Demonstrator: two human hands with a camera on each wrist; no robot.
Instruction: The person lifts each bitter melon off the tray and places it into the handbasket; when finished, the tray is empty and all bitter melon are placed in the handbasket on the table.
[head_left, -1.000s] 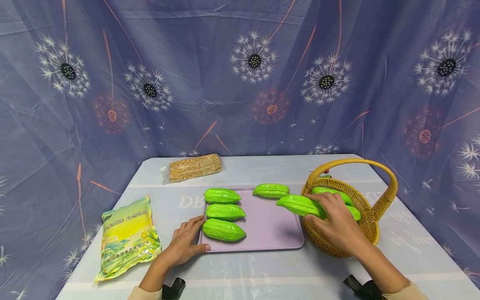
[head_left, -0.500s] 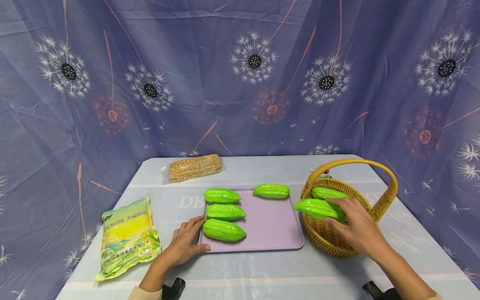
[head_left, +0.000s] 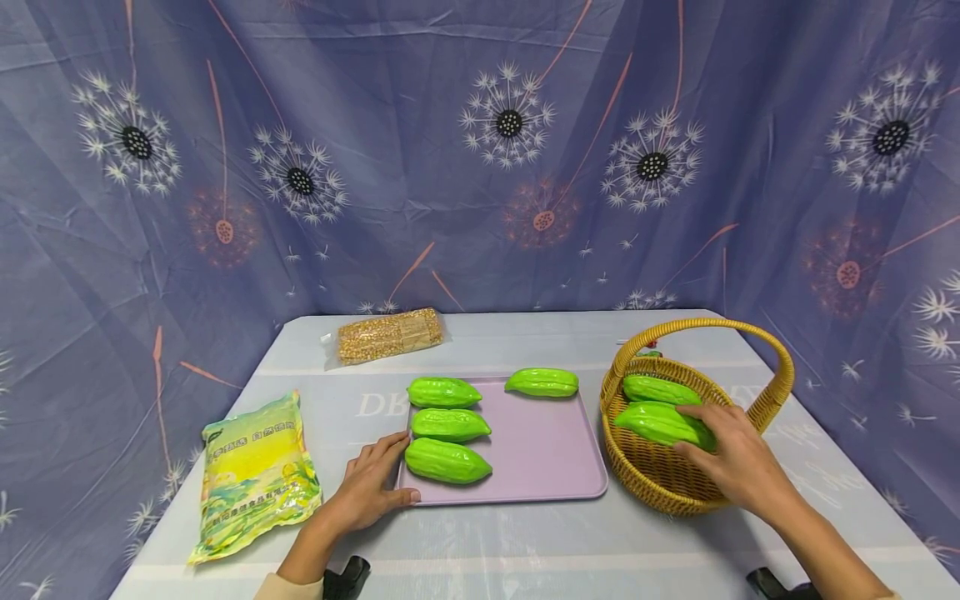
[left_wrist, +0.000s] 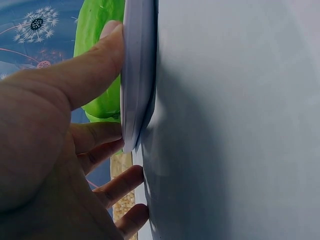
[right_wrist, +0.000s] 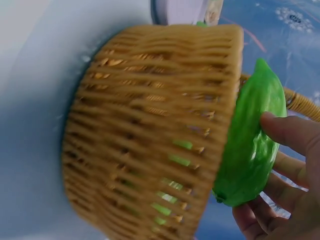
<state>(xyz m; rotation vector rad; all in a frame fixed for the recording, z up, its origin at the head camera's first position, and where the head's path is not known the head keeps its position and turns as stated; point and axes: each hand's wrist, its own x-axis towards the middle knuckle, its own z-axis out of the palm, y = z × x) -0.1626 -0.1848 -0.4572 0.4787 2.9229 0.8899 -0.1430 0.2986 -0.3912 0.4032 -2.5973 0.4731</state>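
Note:
My right hand (head_left: 738,457) grips a green ridged bitter melon (head_left: 660,422) with thumb and fingers, over the wicker basket (head_left: 637,482). In the right wrist view this bitter melon (right_wrist: 250,145) sits at the basket's rim, its tip pointing up. Another bitter melon (head_left: 658,389) lies behind it in the basket. My left hand (head_left: 371,483) touches the left edge of the lilac tray (head_left: 540,454), fingers spread. Its thumb (left_wrist: 102,62) lies against the rim in the left wrist view. Three bitter melons (head_left: 448,460) lie stacked in a column on the tray's left; one more (head_left: 542,382) lies at its back right.
A yellow-green packet (head_left: 258,479) lies left of my left hand. A clear bag of golden grains (head_left: 390,335) lies at the back. The basket's tall arched handle (head_left: 701,325) rises over its opening. A patterned curtain (head_left: 420,167) hangs behind the table.
My right hand has moved right with the bitter melon, from above the tray's right edge to over the basket. My left hand and the tray have stayed still.

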